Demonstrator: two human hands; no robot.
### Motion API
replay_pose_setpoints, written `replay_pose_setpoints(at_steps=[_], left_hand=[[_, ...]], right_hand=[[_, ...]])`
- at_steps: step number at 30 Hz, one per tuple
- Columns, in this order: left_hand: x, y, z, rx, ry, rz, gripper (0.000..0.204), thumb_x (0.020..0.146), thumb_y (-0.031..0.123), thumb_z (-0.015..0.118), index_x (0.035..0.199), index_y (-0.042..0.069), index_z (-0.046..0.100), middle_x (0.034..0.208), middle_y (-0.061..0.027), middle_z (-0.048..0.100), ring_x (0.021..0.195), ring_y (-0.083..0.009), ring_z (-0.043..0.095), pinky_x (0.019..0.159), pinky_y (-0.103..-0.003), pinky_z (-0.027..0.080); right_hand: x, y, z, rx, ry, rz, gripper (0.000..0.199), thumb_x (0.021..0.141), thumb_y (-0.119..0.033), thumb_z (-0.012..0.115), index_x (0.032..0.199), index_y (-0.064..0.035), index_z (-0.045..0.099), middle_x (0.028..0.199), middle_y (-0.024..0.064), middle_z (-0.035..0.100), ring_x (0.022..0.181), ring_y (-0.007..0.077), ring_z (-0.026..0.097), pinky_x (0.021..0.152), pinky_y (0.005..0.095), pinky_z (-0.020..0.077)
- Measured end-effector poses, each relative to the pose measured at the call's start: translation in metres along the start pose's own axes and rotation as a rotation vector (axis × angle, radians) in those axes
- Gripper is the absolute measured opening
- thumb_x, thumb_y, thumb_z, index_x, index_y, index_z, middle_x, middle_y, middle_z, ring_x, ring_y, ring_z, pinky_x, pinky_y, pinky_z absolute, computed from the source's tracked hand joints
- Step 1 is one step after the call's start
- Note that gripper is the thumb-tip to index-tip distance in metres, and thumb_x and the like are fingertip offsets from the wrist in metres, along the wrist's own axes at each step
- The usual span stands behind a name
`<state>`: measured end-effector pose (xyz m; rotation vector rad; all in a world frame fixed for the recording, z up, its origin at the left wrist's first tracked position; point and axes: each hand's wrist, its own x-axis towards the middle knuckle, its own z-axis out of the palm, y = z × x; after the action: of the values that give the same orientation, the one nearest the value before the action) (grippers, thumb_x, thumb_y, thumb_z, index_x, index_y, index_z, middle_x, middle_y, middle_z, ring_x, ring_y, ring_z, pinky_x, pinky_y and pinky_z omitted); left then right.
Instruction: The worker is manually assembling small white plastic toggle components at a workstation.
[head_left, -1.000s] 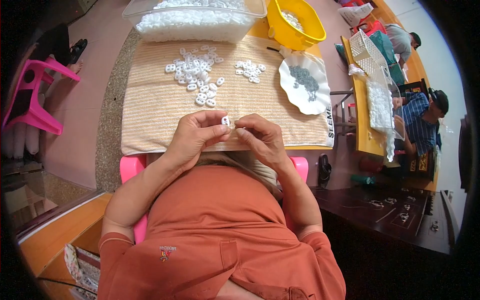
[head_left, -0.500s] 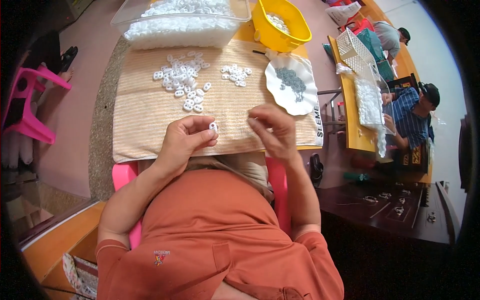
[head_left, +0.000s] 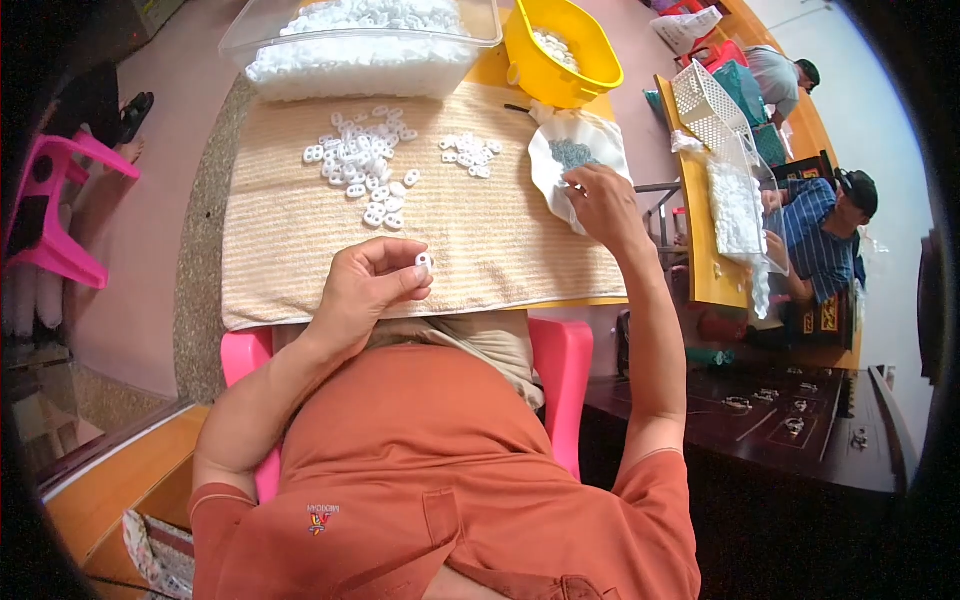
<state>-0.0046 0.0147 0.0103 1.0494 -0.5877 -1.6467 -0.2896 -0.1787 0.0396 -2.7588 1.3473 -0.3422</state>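
White two-holed piece (head_left: 423, 261), seemingly unfinished, is pinched by the left hand (head_left: 368, 285) over the near edge of the towel (head_left: 480, 240); the right hand (head_left: 605, 205), grip unclear, is at the plate (head_left: 544, 188) by the right edge. Farther out, a small cluster (head_left: 470, 153) may be done; a larger heap (head_left: 358, 152) seems left.

A small white oval piece (head_left: 424, 261) with a hole showing is held upright in the left grip (head_left: 372, 282), while tiny blue-grey bits (head_left: 570, 152) lie heaped on a white, wavy-rimmed plate (head_left: 606, 140).
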Motion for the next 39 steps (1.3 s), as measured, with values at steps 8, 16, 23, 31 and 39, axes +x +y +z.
replay_pose_setpoints(at_steps=[8, 16, 23, 31, 39], left_hand=[[0.001, 0.000, -0.001, -0.009, -0.013, 0.009, 0.023, 0.086, 0.003, 0.068, 0.108, -0.001, 0.063, 0.092, -0.0058, 0.067, 0.081, -0.0105, 0.064, 0.074, -0.024, 0.056], [0.001, 0.000, -0.001, -0.009, -0.004, 0.010, 0.022, 0.086, 0.003, 0.067, 0.108, -0.001, 0.063, 0.091, -0.0060, 0.067, 0.080, -0.0108, 0.064, 0.074, -0.024, 0.056], [0.002, -0.003, -0.003, -0.015, -0.009, 0.011, 0.023, 0.087, 0.002, 0.066, 0.109, -0.001, 0.062, 0.092, -0.0059, 0.067, 0.080, -0.0108, 0.064, 0.073, -0.024, 0.056], [0.002, -0.002, -0.003, -0.030, -0.018, 0.017, 0.022, 0.087, 0.003, 0.066, 0.109, -0.001, 0.062, 0.092, -0.0059, 0.066, 0.081, -0.0108, 0.064, 0.074, -0.025, 0.056], [0.002, -0.002, -0.002, -0.020, -0.011, 0.020, 0.023, 0.087, 0.003, 0.067, 0.109, -0.001, 0.062, 0.093, -0.0061, 0.066, 0.081, -0.0110, 0.064, 0.074, -0.025, 0.057]], right_hand=[[0.013, 0.004, 0.004, -0.086, -0.058, -0.067, 0.014, 0.082, -0.010, 0.063, 0.090, -0.0011, 0.070, 0.091, 0.0143, 0.068, 0.092, 0.0330, 0.063, 0.085, 0.0402, 0.0486], [0.021, 0.001, 0.003, -0.123, -0.126, -0.092, 0.014, 0.082, -0.008, 0.059, 0.085, -0.0001, 0.070, 0.090, 0.0175, 0.067, 0.090, 0.0343, 0.063, 0.084, 0.0409, 0.0489], [0.029, -0.001, 0.004, -0.244, -0.232, -0.145, 0.014, 0.080, -0.006, 0.055, 0.081, 0.0013, 0.068, 0.087, 0.0179, 0.067, 0.089, 0.0332, 0.064, 0.084, 0.0415, 0.0493], [0.018, 0.001, 0.003, -0.201, -0.183, -0.144, 0.015, 0.081, -0.005, 0.056, 0.086, 0.0016, 0.069, 0.087, 0.0169, 0.066, 0.089, 0.0330, 0.063, 0.085, 0.0403, 0.0494], [0.004, 0.010, 0.000, 0.002, 0.016, -0.088, 0.013, 0.085, -0.003, 0.058, 0.094, 0.0028, 0.065, 0.092, 0.0175, 0.063, 0.089, 0.0351, 0.062, 0.080, 0.0396, 0.0497]])
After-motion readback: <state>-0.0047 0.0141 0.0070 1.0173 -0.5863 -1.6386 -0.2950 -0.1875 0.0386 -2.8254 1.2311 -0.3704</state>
